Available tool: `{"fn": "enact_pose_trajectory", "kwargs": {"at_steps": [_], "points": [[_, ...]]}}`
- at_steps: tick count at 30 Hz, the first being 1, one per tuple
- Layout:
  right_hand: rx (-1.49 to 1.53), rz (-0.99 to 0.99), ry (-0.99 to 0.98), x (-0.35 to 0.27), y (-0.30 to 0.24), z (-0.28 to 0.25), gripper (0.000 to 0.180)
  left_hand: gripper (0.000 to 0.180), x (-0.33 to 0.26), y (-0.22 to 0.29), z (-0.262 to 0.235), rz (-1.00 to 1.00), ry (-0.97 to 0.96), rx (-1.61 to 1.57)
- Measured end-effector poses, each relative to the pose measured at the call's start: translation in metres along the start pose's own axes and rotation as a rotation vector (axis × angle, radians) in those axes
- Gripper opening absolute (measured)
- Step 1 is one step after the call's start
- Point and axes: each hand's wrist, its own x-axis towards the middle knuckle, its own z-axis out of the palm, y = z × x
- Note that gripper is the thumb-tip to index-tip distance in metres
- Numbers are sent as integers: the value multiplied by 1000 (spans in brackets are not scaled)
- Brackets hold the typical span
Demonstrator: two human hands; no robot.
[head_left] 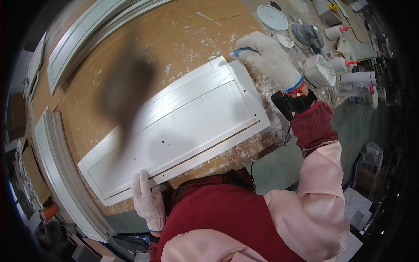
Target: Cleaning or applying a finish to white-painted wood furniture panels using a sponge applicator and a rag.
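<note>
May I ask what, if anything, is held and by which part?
Right hand seemingly holds something blue, held part unclear; left hand touches near edge of white panel.

Dark shape [128, 85] — blurred past naming, white panel [192, 124] — partly hidden behind.

I have the flat white rectangular panel [183, 126] lying on the paint-flecked brown worktable [183, 35], with a stack of long white boards [61, 170] to its left and white framed panels [87, 39] behind-left. Behind-right sits the round white lid [273, 17]; right of that, the dark disc-shaped power tool [307, 35]. The white-gloved left hand [147, 198] rests on the panel's near edge, the white-gloved right hand [270, 59] just beyond its far right corner.
</note>
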Motion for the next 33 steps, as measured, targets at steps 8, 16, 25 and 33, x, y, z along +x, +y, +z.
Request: {"fn": "enact_pose_trajectory", "kwargs": {"at_steps": [8, 16, 25, 33], "points": [[84, -60, 191, -10, -11, -13, 21, 55, 1, 7, -4, 8, 82, 31], [595, 355, 256, -79, -27, -27, 21, 40, -27, 2, -18, 31, 94, -236], [1003, 496, 115, -164, -96, 34, 20, 22, -58, -30, -17, 61, 26, -509], [945, 386, -198, -201, -172, 76, 21, 19, -71, -52, -24, 98, 65, -533]]}}
